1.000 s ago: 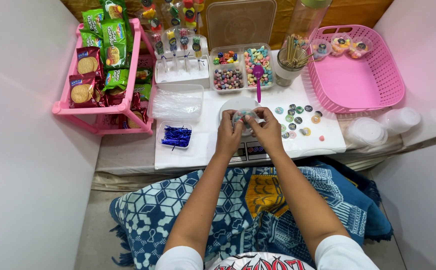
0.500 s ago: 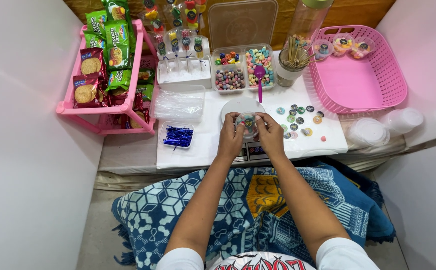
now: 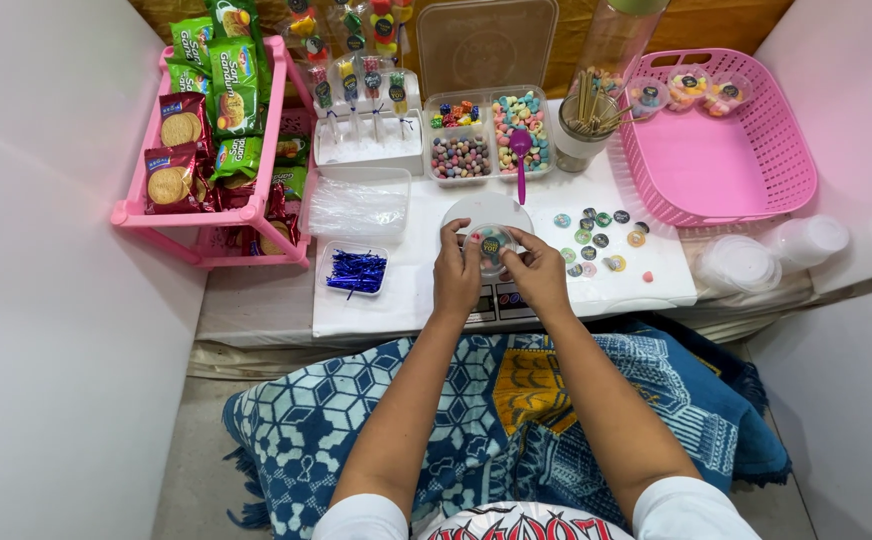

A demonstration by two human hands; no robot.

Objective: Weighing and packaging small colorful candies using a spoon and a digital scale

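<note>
1. We note both forearms reaching forward; the left hand (image 3: 456, 272) and right hand (image 3: 536, 272) meet, fingers pinched on a small round clear cup (image 3: 491, 246).
2. We log the cup as transparent plastic with a round sticker on top, held above a white disc-topped scale (image 3: 488, 212) on the desk (image 3: 396, 300).
3. We see its flat lid facing upward; being round, it has no long axis.
4. Loose round stickers (image 3: 596, 238) lie nearby.

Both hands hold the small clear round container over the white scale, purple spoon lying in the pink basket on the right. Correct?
Not quite. In the head view the purple plastic spoon lies in the clear divided candy tray, not in the pink plastic basket. The rest holds: left hand and right hand hold the small clear round container over the white scale.
</note>
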